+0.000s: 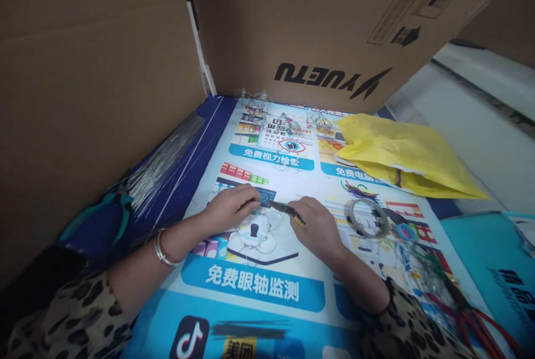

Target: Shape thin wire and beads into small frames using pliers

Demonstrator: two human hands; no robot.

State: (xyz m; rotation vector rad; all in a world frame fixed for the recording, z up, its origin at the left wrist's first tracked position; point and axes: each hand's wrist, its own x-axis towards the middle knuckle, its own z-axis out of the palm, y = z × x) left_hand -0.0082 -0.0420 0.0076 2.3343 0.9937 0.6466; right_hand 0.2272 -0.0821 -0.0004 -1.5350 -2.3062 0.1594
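My left hand [232, 207] is closed in a pinch at the upper end of a thin beaded wire piece [249, 246], whose loops hang over the printed sheet below it. In my right hand [316, 226] is a pair of pliers [282, 207] with dark jaws and a bit of yellow on the handle. The jaws point left, reaching close to my left fingertips. Whether they grip the wire cannot be made out.
Cardboard panels [292, 24] wall in the back and left. At left lie a bundle of straight wires [161, 161] and teal-handled pliers [123, 219]. A yellow bag [405, 150], a tape roll [368, 218] and red-handled scissors [474, 320] are at right. Wire shapes [254, 100] lie at the back.
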